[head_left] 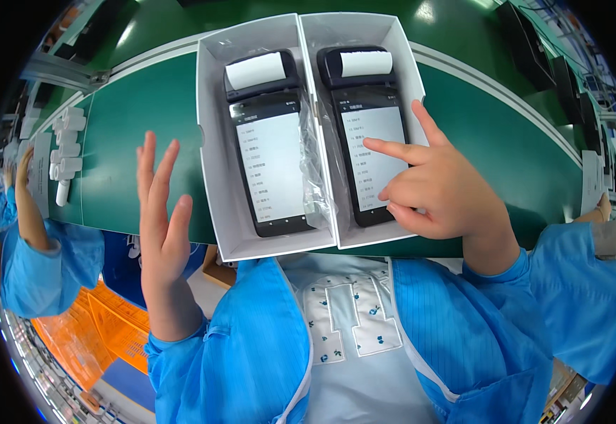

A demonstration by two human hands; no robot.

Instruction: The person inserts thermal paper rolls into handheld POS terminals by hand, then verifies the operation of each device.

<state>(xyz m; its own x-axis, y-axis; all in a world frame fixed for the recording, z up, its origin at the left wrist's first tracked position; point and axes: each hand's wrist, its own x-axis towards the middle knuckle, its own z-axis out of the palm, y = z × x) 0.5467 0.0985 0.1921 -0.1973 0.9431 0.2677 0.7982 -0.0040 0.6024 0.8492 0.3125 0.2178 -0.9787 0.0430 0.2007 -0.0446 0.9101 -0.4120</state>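
Two handheld terminals with built-in printers lie in white open boxes, side by side before me. The left terminal (272,169) and the right terminal (372,134) both have a lit screen showing a list, and white paper at the printer end. My right hand (439,184) is over the right terminal, one finger stretched across its screen; whether it touches, I cannot tell. Another finger points up and away, the rest are bent, and nothing is held. My left hand (163,219) is raised beside the left box (214,177), fingers spread and holding nothing. Clear plastic wrap (314,169) sits along the left box's inner side.
The boxes rest on a green work table (138,141). Several white paper rolls (67,145) stand at its left. Orange crates (110,321) and a blue bin (125,268) are below the left edge. Co-workers in blue sleeves (50,265) sit on both sides. Dark devices (527,49) line the far right.
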